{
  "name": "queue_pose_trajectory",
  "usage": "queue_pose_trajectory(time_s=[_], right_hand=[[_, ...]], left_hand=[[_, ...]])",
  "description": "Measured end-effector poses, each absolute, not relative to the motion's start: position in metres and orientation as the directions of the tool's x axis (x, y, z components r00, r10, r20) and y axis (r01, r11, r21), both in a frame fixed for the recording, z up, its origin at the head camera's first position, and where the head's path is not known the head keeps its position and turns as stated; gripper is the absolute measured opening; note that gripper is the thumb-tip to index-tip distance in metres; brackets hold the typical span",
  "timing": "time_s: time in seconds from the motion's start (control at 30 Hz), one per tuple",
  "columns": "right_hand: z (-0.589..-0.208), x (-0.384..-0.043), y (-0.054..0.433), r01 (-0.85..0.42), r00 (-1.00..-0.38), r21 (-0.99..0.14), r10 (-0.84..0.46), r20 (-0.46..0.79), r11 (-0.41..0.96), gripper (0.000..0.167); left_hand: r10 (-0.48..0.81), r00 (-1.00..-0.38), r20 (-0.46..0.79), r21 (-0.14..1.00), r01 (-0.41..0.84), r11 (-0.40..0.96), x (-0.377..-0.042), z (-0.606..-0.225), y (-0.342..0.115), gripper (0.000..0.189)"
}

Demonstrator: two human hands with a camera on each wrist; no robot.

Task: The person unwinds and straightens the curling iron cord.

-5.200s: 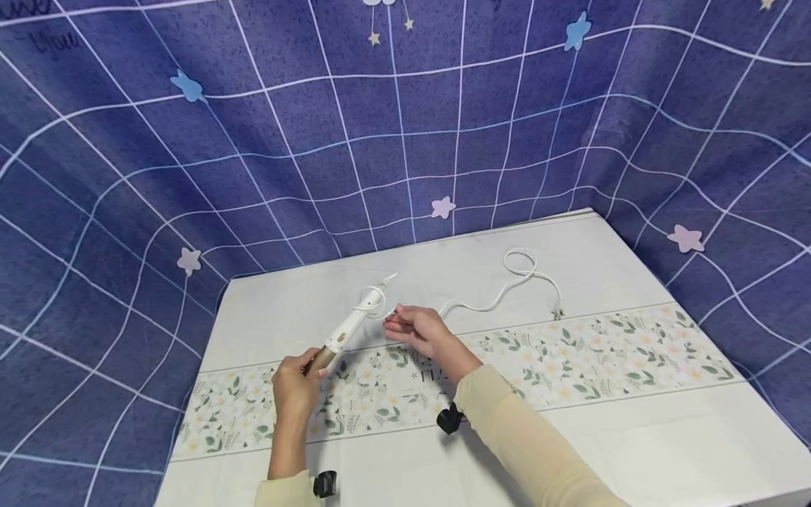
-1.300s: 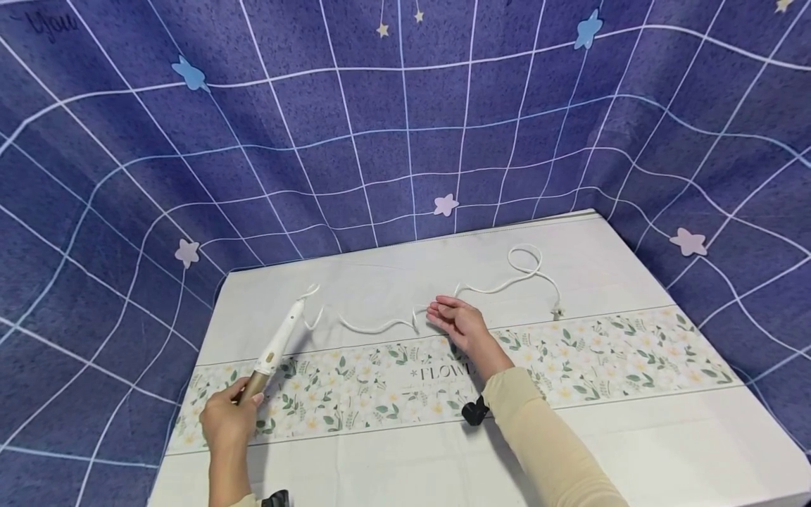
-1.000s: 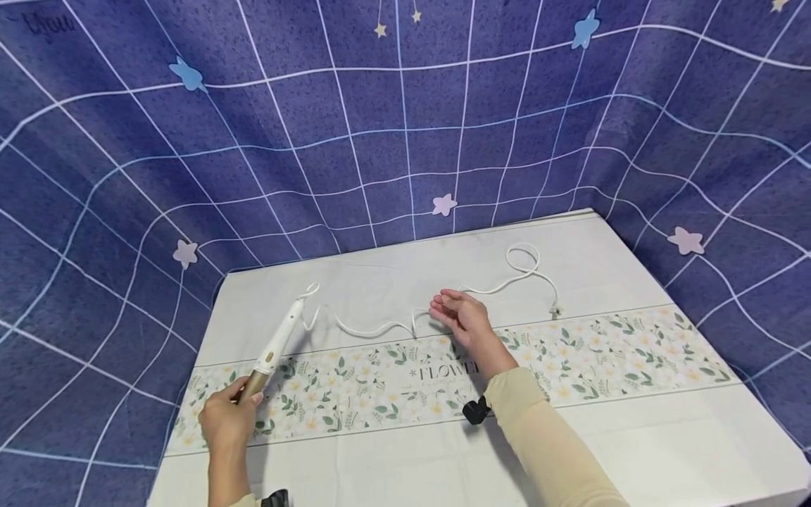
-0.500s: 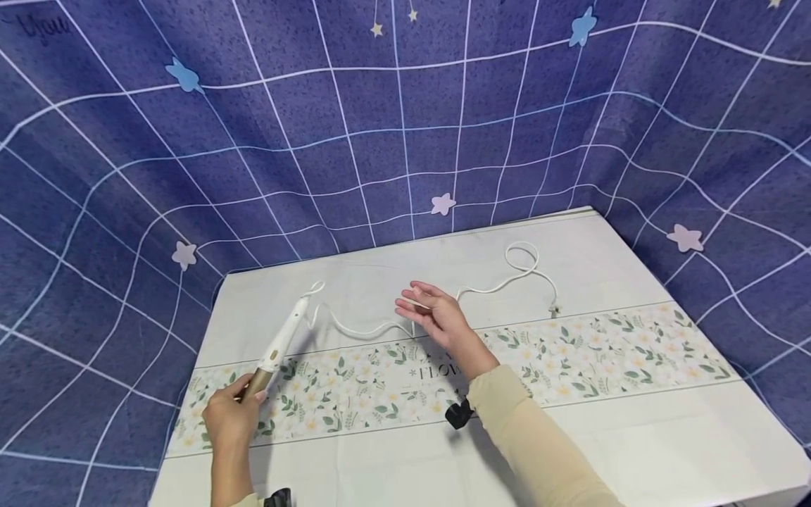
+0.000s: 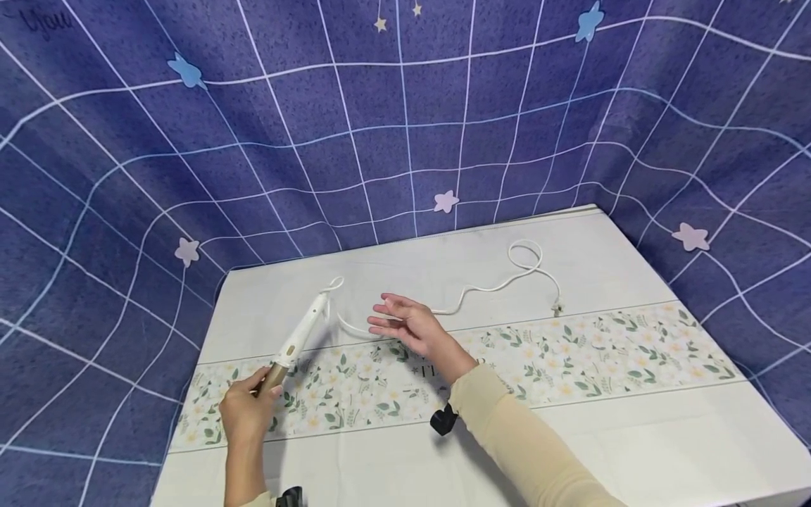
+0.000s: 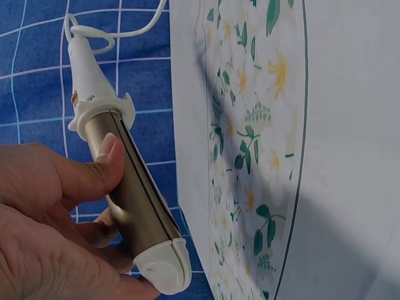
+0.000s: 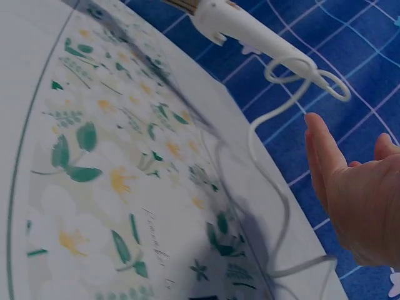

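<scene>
One curling iron (image 5: 303, 332) tilts above the table (image 5: 665, 443), its barrel (image 6: 130, 187) clasped in your left hand (image 5: 245, 410); your right hand (image 5: 415, 327), fingers apart, is near the cord (image 5: 484, 289). The curtain (image 5: 437, 91) reads "You".

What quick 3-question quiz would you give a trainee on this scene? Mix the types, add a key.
1. Multiple choice: the left hand holds the hair iron by its:
A) white handle
B) gold barrel
C) cord

2. True or false: the right hand grips nothing, and the plug lies apart from it on the table.

3. Fill in the colour: the fabric backdrop beyond the table is mostly ____, with pale grid lines and stars.

Key:
1. B
2. True
3. Blue
</scene>
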State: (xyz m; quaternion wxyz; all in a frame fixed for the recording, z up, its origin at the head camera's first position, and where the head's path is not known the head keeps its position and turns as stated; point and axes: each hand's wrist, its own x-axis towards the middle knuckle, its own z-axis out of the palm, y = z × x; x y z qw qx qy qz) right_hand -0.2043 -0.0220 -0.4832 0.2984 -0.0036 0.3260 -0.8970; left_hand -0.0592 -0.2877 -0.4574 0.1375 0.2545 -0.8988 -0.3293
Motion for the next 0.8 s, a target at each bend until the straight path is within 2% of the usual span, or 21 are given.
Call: queue_pose_trajectory(time_s=[0.3,0.63,0.8], right_hand=[[-0.487,-0.201,-0.037,0.56,-0.795,-0.599,-0.576,-0.191,-0.573,0.05],[-0.481,-0.199,-0.062,0.497,-0.804,-0.677,-0.581,-0.126,-0.543,0.044],[-0.474,-0.2,-0.074,0.484,-0.818,-0.688,-0.558,-0.137,-0.541,0.042]], left_hand=[[-0.534,-0.838,0.113,0.648,-0.345,0.679,-0.061,-0.456,-0.281,0.04],[-0.544,-0.836,0.07,0.67,-0.365,0.646,-0.063,-0.452,-0.276,0.04],[-0.541,-0.836,0.087,0.666,-0.355,0.656,-0.065,-0.452,-0.271,0.039]])
